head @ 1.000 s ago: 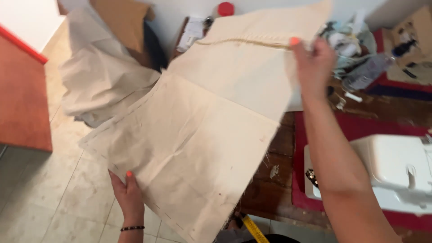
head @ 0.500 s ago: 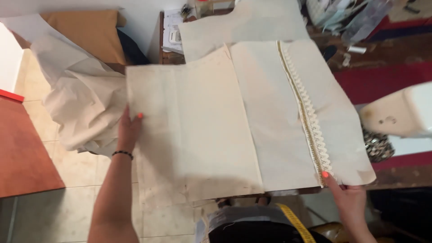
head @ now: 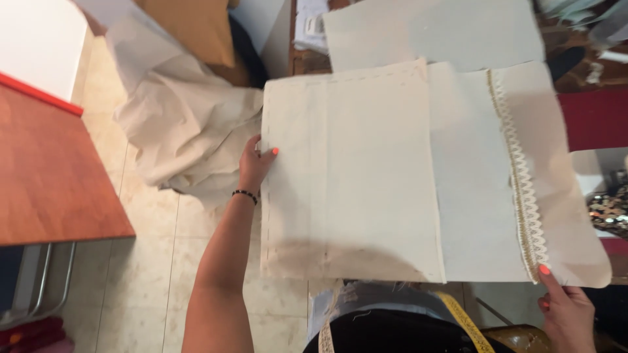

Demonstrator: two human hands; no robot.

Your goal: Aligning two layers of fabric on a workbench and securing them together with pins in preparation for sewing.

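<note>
Two hands hold a cream rectangular cloth panel (head: 366, 176) spread flat in the air over the desk (head: 582, 117): left hand (head: 256, 163) pinching its left edge, right hand (head: 566, 310) gripping the corner below the gold lace trim (head: 520, 176). Light, limp fabric; best held by its edges.

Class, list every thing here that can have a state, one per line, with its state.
Cream rectangular fabric panel with lace trim: spread flat, held at both edges.
Left hand: gripping the panel's left edge.
Right hand: pinching the lower right corner.
Loose beige cloth: crumpled on the floor.
Yellow measuring tape: unrolled, hanging.
</note>
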